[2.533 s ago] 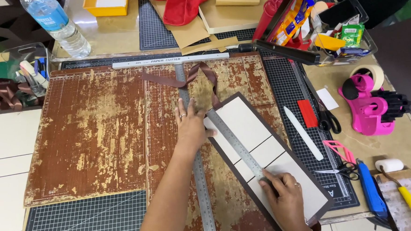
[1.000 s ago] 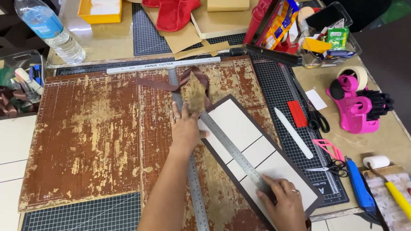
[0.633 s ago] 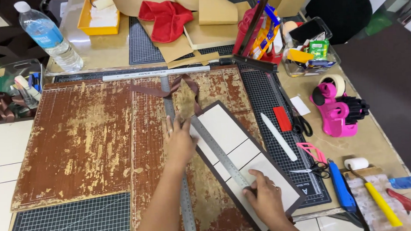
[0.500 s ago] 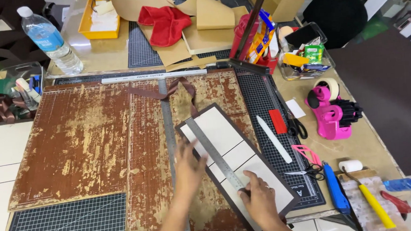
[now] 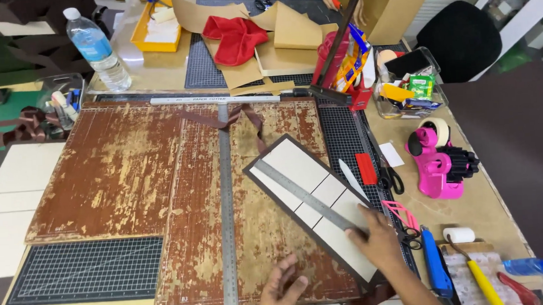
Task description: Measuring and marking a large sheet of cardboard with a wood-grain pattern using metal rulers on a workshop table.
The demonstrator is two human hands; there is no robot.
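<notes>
The right hand (image 5: 380, 243) presses flat on a steel ruler (image 5: 308, 196), pinning it along the cream panels (image 5: 314, 200), which lie slantwise on the worn board (image 5: 130, 172). The left hand (image 5: 283, 290) rests open and empty beside the panels' near edge, steadying nothing.

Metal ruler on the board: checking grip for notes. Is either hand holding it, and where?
Right hand presses the ruler's near end flat; left hand holds nothing.

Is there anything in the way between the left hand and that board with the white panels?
Nothing visible. The left hand hovers open over the worn mat, just beside the board; only bare mat lies between them. The right hand already presses the short ruler onto the board.
</notes>
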